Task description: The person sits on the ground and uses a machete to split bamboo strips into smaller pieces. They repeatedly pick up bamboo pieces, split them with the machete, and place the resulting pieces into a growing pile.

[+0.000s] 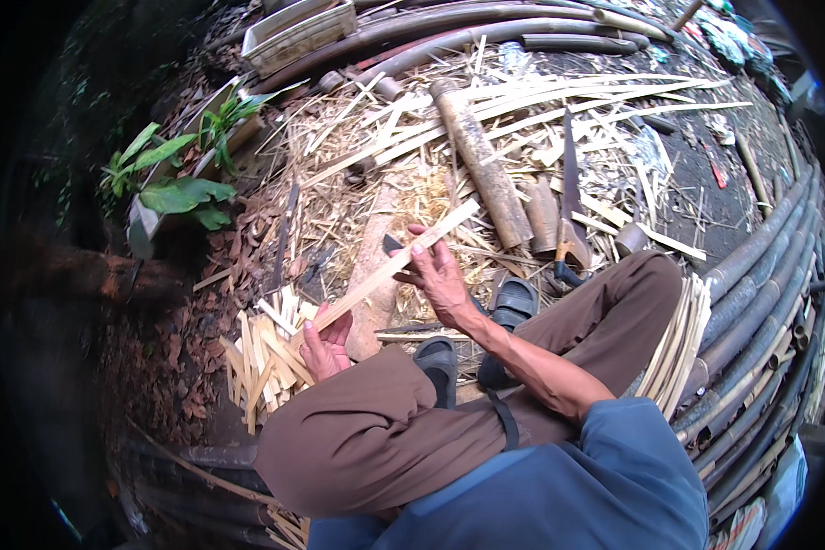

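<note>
A pale split bamboo strip (376,282) slants up to the right across my lap. My left hand (328,346) holds its lower end between thumb and fingers, beside my knee. Farther up the strip, the thumb and fingers of my right hand (440,282) pinch it. A dark pointed piece (392,246) shows just left of my right fingers; whether that hand also holds it, I cannot tell. Close to my left hand lies a heap of short bamboo strips (264,362). A flat plank (368,316) runs along the ground beneath the held strip.
Beyond my feet lie a thick bamboo pole (481,160), a handsaw (571,183) and long pale strips (596,90) over shavings. Bamboo poles (752,302) are stacked at right, near a bundle of strips (683,339). A plastic crate (301,35) and leafy plant (183,194) stand farther left.
</note>
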A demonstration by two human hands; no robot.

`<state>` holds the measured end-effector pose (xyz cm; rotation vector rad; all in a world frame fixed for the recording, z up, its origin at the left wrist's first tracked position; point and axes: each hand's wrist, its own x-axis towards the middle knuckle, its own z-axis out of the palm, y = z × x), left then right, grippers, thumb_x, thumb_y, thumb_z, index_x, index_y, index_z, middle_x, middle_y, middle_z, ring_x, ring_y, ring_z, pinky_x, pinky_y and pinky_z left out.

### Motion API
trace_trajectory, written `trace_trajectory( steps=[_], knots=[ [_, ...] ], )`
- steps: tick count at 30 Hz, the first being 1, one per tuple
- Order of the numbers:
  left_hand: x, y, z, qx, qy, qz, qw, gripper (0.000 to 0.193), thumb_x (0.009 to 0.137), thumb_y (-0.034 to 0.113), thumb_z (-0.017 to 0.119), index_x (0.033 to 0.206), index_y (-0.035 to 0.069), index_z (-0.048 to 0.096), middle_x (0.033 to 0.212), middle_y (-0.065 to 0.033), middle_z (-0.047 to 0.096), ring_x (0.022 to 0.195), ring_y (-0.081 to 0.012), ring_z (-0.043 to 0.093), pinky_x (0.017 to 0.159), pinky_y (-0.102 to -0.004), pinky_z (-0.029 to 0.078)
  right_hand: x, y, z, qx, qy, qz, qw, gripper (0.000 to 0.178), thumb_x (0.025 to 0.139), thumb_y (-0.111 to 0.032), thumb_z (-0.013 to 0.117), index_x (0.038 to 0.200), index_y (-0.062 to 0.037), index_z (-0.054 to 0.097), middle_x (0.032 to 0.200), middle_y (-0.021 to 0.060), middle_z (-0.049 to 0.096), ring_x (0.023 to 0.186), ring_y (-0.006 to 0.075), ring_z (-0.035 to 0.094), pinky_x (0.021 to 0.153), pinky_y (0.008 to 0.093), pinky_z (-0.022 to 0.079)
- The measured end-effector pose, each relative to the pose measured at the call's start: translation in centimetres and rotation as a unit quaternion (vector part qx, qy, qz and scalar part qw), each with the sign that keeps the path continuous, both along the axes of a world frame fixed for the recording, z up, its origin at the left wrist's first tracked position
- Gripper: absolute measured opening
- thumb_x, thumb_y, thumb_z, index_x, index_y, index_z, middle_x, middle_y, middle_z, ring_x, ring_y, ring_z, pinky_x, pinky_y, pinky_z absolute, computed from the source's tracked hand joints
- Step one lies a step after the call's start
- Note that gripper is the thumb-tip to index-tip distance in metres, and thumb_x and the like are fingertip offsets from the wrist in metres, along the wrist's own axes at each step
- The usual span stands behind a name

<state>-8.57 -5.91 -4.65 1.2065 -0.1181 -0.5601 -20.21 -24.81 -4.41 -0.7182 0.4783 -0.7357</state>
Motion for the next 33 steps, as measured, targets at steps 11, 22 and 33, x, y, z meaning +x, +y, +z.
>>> trace_trajectory(
  steps=[11, 22, 33],
  knots=[
    [-1.3, -3.4, -1.3, 0.141, -0.025, -0.539, 0.83, 0.06, 0.103, 0.034, 0.054, 0.149, -0.002, 0.037, 0.137, -0.0197, 0.057, 0.121, -0.0258, 0.059, 0.104, -0.0367, 0.046, -22.1, -19.6, 23.3, -0.46, 0.2, -0.442, 0.744, 0.03, 0.109, -0.031, 0.039, 0.12, -0.0109, 0.059, 0.07, -0.0043, 0.043, 0.055, 0.0062, 0.037, 0.049, 0.0217, 0.033],
    [-3.6, -2.4, -1.5, 0.089, -0.061, -0.596, 0.796, 0.068, 0.098, 0.036, 0.06, 0.148, -0.003, 0.038, 0.137, -0.0191, 0.057, 0.122, -0.0242, 0.057, 0.106, -0.0356, 0.042, -50.2, -15.2, 2.5, -0.311, 0.741, -0.258, 0.537, 0.048, 0.096, -0.024, 0.055, 0.14, -0.0069, 0.052, 0.124, 0.0229, 0.065, 0.119, 0.034, 0.062, 0.099, 0.0424, 0.046],
    [-6.5, -5.1, -1.1, 0.19, -0.17, -0.439, 0.861, 0.043, 0.099, 0.036, 0.059, 0.129, 0.004, 0.062, 0.116, -0.0131, 0.069, 0.106, -0.0217, 0.063, 0.09, -0.035, 0.049, -46.0, -14.9, 2.6, -0.385, 0.664, -0.302, 0.566, 0.045, 0.104, -0.034, 0.051, 0.136, -0.0019, 0.056, 0.118, 0.0191, 0.065, 0.108, 0.0294, 0.061, 0.095, 0.0368, 0.046]
  ],
)
